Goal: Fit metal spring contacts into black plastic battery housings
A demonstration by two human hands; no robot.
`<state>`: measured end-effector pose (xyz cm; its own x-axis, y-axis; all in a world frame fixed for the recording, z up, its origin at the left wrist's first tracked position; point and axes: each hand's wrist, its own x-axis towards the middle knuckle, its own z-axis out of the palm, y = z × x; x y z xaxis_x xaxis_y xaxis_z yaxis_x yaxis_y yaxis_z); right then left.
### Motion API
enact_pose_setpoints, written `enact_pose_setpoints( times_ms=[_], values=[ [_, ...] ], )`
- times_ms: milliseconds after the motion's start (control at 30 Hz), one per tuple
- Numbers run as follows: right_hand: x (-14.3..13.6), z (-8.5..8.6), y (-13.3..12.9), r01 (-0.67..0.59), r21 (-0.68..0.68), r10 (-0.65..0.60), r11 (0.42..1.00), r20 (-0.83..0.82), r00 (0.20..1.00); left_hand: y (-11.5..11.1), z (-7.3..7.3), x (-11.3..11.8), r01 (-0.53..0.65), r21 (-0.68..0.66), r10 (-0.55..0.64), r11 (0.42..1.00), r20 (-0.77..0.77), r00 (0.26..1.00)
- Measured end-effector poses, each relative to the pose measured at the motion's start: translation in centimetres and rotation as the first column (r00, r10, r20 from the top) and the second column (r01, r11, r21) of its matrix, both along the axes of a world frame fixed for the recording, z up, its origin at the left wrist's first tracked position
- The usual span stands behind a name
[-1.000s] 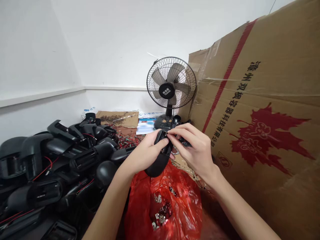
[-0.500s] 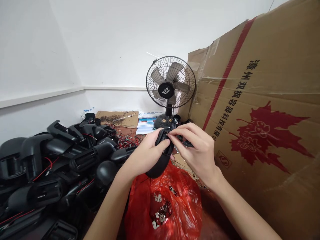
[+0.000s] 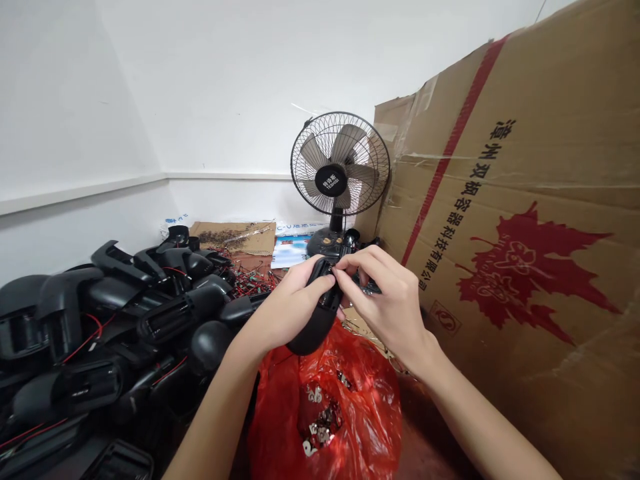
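Observation:
A black plastic housing (image 3: pixel 311 333) with an open compartment is gripped in my left hand (image 3: pixel 287 303), the thumb lying across its edge. My right hand (image 3: pixel 387 290) is at the housing's upper part, thumb and index finger pinched together at the compartment; whatever is between the fingertips is too small to make out. Below both hands lies an open red plastic bag (image 3: pixel 370 407) holding small shiny metal pieces (image 3: pixel 323 430).
Many black housings (image 3: pixel 175 313) are piled at the left, some with red wires. Behind are small wired parts (image 3: pixel 247 280), a cardboard sheet (image 3: pixel 235 237) and a black fan (image 3: pixel 340 167). A large carton (image 3: pixel 525 167) stands at the right.
Both hands and the housing appear slightly further left, as does the whole scene. My right fingers remain pinched at the compartment.

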<state>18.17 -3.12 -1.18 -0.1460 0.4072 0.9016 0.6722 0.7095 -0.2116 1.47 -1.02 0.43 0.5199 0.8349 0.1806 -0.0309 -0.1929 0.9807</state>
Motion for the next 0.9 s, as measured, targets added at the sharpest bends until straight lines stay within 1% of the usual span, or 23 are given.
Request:
enact_pose_setpoints(
  times_ms=[167, 300, 433, 500, 567, 767, 900],
  values=[
    [-0.17, -0.01, -0.04, 0.011, 0.025, -0.011, 1.0, -0.001, 1.0, -0.14, 0.06, -0.07, 0.013, -0.009, -0.013, 1.0, 0.022, 1.0],
    [-0.22, -0.06, 0.02, 0.025, 0.031, -0.025, 0.999, -0.001, 1.0, -0.23, 0.28, -0.15, 0.01, 0.006, -0.01, 1.0, -0.007, 1.0],
    [-0.18, -0.36, 0.06, 0.089, 0.069, -0.092, 0.994, 0.044, 0.995, -0.2, 0.47, -0.29, -0.014, 0.091, 0.021, 0.996, -0.076, 0.997],
    [-0.17, -0.48, 0.05, 0.106, 0.08, -0.111, 0.991, 0.053, 0.992, -0.18, 0.47, -0.34, -0.029, 0.14, 0.043, 0.99, -0.101, 0.994],
    [-0.2, -0.52, 0.03, 0.114, 0.076, -0.119, 0.991, 0.061, 0.991, -0.18, 0.43, -0.34, -0.034, 0.16, 0.052, 0.987, -0.113, 0.992],
    [-0.27, -0.48, 0.06, 0.127, 0.087, -0.133, 0.988, 0.073, 0.988, -0.09, 0.3, -0.2, -0.056, 0.161, 0.072, 0.985, -0.098, 0.993],
    [0.03, -0.4, -0.21, 0.117, 0.078, -0.125, 0.99, 0.104, 0.987, 0.06, 0.22, -0.15, -0.093, 0.134, 0.1, 0.987, -0.046, 0.994]
  ],
)
